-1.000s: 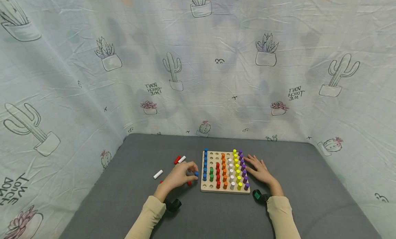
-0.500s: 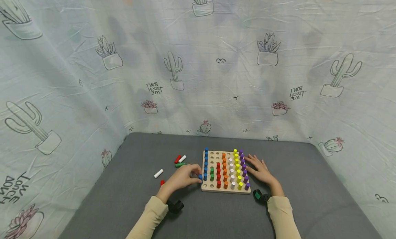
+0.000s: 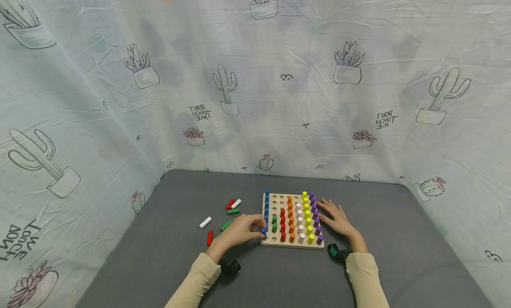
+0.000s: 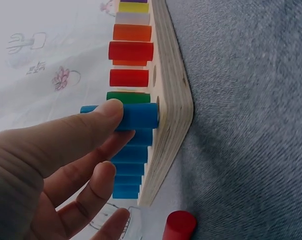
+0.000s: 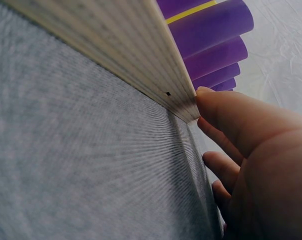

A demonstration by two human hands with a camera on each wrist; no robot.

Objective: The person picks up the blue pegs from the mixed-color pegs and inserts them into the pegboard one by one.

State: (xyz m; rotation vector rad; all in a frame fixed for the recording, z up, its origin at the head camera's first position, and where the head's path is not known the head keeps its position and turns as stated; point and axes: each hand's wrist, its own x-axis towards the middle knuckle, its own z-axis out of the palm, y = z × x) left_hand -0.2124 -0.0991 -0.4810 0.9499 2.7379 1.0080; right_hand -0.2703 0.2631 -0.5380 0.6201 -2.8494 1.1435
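A wooden pegboard [image 3: 293,246] carries columns of coloured pegs. My left hand [image 3: 243,228] pinches a blue peg [image 4: 140,116] between thumb and fingers, upright over the near left corner hole; in the left wrist view its lower end is right at the hole's rim. Behind it stands a column of blue pegs [image 3: 266,204], and beside that are two green pegs [image 3: 274,224]. My right hand [image 3: 337,218] lies with fingers spread at the board's right side, its thumb against the edge near the purple pegs [image 5: 211,30].
Loose pegs lie on the grey table [image 3: 139,263] left of the board: red pegs [image 3: 210,238], white pegs [image 3: 205,222] and green pegs [image 3: 233,212]. Black wrist devices [image 3: 230,268] sit by both wrists. A curtain with printed cacti [image 3: 247,91] surrounds the table.
My left hand has carried the blue peg rightward from beside the board to over its near left corner hole. Loose green pegs have come into sight behind it. The right hand stays put.
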